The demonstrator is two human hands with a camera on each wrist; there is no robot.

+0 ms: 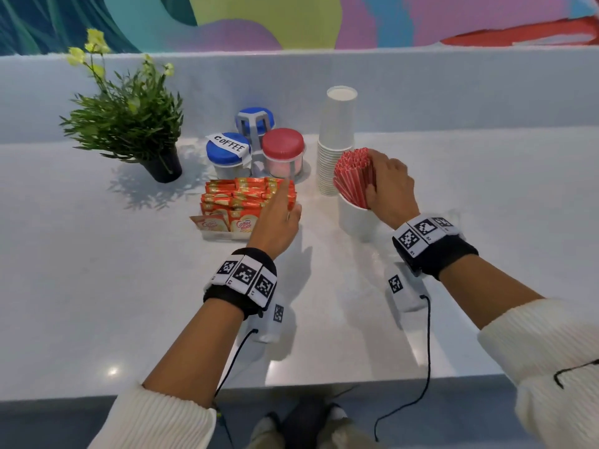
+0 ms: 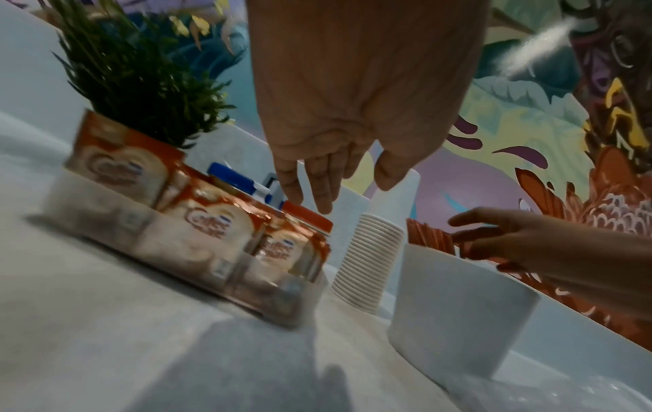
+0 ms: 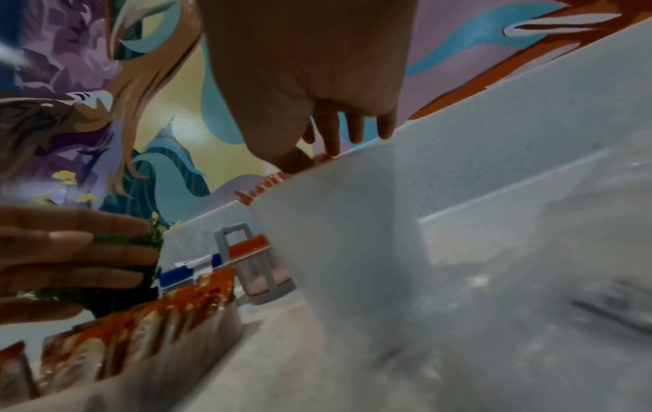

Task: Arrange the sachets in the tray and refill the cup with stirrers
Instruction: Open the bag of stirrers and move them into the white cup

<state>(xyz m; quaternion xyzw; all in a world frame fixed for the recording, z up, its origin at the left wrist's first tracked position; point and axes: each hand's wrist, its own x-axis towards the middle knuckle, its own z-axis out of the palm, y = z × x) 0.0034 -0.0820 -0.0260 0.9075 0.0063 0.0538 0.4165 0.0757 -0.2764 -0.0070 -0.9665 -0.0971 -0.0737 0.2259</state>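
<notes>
Orange Coffee-mate sachets (image 1: pixel 246 197) stand in rows in a clear tray (image 1: pixel 218 235) at the middle of the white counter. My left hand (image 1: pixel 290 202) hovers over the tray's right end with straight fingers and holds nothing; the left wrist view shows the same hand (image 2: pixel 338 189) above the sachets (image 2: pixel 208 223). To the right, a white cup (image 1: pixel 355 220) holds a leaning bundle of red stirrers (image 1: pixel 353 173). My right hand (image 1: pixel 377 176) grips that bundle from its right side, thumb on the near side and fingers over the top. In the right wrist view the cup (image 3: pixel 338 237) hides most of the stirrers (image 3: pixel 268 181).
A tall stack of paper cups (image 1: pixel 335 147) stands just behind the stirrer cup. Behind the tray a caddy holds a jar with a blue lid labelled COFFEE (image 1: pixel 227 150) and a jar with a red lid (image 1: pixel 282 144). A potted plant (image 1: pixel 129 124) sits at the left. The counter's front edge (image 1: pixel 291 388) is near me.
</notes>
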